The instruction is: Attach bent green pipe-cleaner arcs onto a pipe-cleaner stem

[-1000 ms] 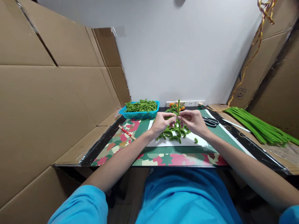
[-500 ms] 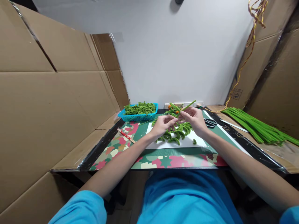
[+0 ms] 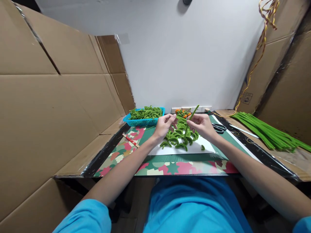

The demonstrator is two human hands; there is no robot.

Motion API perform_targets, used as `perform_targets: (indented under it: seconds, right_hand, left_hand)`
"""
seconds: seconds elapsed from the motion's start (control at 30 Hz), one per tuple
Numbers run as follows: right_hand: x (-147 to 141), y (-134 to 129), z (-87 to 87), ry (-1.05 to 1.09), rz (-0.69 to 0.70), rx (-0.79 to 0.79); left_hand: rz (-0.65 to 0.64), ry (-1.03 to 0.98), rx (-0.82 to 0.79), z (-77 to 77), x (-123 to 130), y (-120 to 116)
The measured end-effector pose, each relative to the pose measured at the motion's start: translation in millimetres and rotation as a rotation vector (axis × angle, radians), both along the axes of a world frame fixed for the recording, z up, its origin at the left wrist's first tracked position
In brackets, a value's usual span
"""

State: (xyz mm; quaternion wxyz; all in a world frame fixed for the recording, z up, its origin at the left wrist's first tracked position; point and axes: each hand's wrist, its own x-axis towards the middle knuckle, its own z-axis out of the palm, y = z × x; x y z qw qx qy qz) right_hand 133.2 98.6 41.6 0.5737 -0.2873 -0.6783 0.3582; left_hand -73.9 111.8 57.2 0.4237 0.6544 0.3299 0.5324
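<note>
Between my two hands are green fuzzy stems that cross each other. My left hand (image 3: pixel 164 127) pinches the left end of a roughly level stem (image 3: pixel 181 119). The fingers of my right hand (image 3: pixel 199 124) are closed on the stems where they cross, and one longer stem (image 3: pixel 194 111) slants up past the fingertips and down below them. Under my hands, several curled green pieces (image 3: pixel 181 146) lie in a heap on a white sheet (image 3: pixel 194 150). One small curl (image 3: pixel 202 147) rests apart at the sheet's right side.
A blue basket (image 3: pixel 143 122) of green curls stands at the back left. Orange-and-green pieces (image 3: pixel 184 113) lie behind the heap. Black scissors (image 3: pixel 219 128), a white strip (image 3: pixel 244 131) and long green stems (image 3: pixel 272 131) are on the right; a red stick (image 3: pixel 130 140) is left.
My left hand has moved left, away from my right hand. The longer stem now stands steeper, and the level stem is stretched between my hands.
</note>
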Motion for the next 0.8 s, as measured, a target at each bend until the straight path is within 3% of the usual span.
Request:
perform_targets:
  seconds: [0.23, 0.47, 0.57, 0.7, 0.8]
  right_hand:
    - [6, 3, -1.5, -0.072, 0.033, 0.026]
    - [13, 1, 6.7, -0.029, 0.202, -0.186]
    - [17, 4, 8.9, 0.083, 0.295, -0.376]
    - [23, 8, 14.1, 0.2, 0.463, -0.698]
    - [27, 8, 18.5, 0.204, 0.488, -0.717]
  left_hand:
    - [-0.067, 0.054, -0.081, -0.3, -3, 0]
    - [-0.184, 0.095, -0.133, -2.9, -7, 2]
    - [-0.17, 0.134, 0.002, -3.5, -7, -1]
    - [-0.051, 0.257, 0.366, -0.9, -3, -15]
    - [0.048, 0.303, 0.542, 2.6, 0, -26]
